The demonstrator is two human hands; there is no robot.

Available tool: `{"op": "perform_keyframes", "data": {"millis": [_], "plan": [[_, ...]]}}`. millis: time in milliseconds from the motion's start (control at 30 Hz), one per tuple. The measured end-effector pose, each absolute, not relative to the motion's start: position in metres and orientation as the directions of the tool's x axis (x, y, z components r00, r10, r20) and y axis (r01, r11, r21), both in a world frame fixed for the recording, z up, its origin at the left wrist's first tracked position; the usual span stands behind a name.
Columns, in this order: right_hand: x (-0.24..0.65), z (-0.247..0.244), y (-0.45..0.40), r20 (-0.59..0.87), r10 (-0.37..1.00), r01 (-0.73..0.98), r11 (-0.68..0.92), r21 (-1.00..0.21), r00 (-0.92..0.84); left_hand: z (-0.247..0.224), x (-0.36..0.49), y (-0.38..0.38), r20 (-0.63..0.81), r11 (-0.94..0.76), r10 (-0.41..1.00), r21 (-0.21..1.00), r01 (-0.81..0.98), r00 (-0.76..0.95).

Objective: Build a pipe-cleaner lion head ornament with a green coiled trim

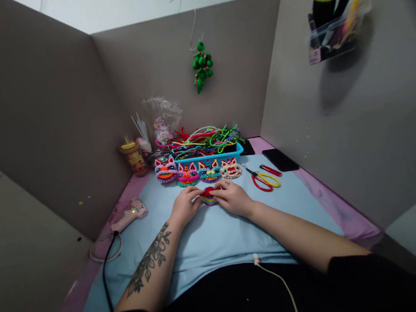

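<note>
Your left hand (185,206) and right hand (235,199) pinch a small red-topped, striped fuzzy piece (209,198). It lies between them.

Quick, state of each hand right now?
Left hand: closed, holding the left side of the small colourful piece.
Right hand: closed, holding the same piece's right side.

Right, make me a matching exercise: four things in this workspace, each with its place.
Things
1. pink glue gun
2. hand tool with red and yellow handles
3. green hanging ornament
4. small, fuzzy, red-topped piece

Places
A. in front of the gray back panel
B. between the left hand and right hand
C. beside a slim red object
D. left of both hands

Pairs: 1-D, 2-C, 3-A, 4-B
</note>
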State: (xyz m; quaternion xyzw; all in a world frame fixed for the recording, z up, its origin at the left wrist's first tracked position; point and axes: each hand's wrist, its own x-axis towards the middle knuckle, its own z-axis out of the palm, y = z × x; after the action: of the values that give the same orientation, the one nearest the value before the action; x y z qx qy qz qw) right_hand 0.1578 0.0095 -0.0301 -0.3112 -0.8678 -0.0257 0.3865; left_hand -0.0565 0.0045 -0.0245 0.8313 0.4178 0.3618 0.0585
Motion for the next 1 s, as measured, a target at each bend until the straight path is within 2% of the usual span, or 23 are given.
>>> {"op": "perform_keyframes", "data": {"millis": [167,333,433,567,667,800,1000], "plan": [[0.158,-0.032,0.011,0.687,0.520,0.550,0.809,-0.207,-0.508,-0.024,-0.056,0.004,0.551,-0.640,0.739,0.398,0.657,0.387],[0.157,-0.031,0.010,0.680,0.546,0.520,0.809,-0.276,-0.489,-0.022,-0.054,0.001,0.540,-0.633,0.748,0.404,0.660,0.387],[0.160,-0.030,0.014,0.677,0.593,0.492,0.787,-0.372,-0.437,-0.023,-0.056,0.004,0.543,-0.581,0.775,0.412,0.701,0.324],[0.171,-0.035,0.031,0.635,0.726,0.507,0.664,-0.549,-0.263,-0.027,-0.063,0.012,0.550,-0.445,0.820,0.440,0.780,0.158],[0.177,-0.040,0.041,0.588,0.781,0.512,0.601,-0.614,-0.211,-0.029,-0.067,0.015,0.527,-0.429,0.835,0.449,0.784,0.156],[0.174,-0.039,0.040,0.604,0.755,0.476,0.642,-0.601,-0.255,-0.027,-0.064,0.013,0.538,-0.503,0.809,0.427,0.751,0.236],[0.163,-0.034,0.032,0.661,0.681,0.412,0.725,-0.552,-0.314,-0.022,-0.048,0.005,0.658,-0.652,0.678,0.333,0.681,0.328]]}}
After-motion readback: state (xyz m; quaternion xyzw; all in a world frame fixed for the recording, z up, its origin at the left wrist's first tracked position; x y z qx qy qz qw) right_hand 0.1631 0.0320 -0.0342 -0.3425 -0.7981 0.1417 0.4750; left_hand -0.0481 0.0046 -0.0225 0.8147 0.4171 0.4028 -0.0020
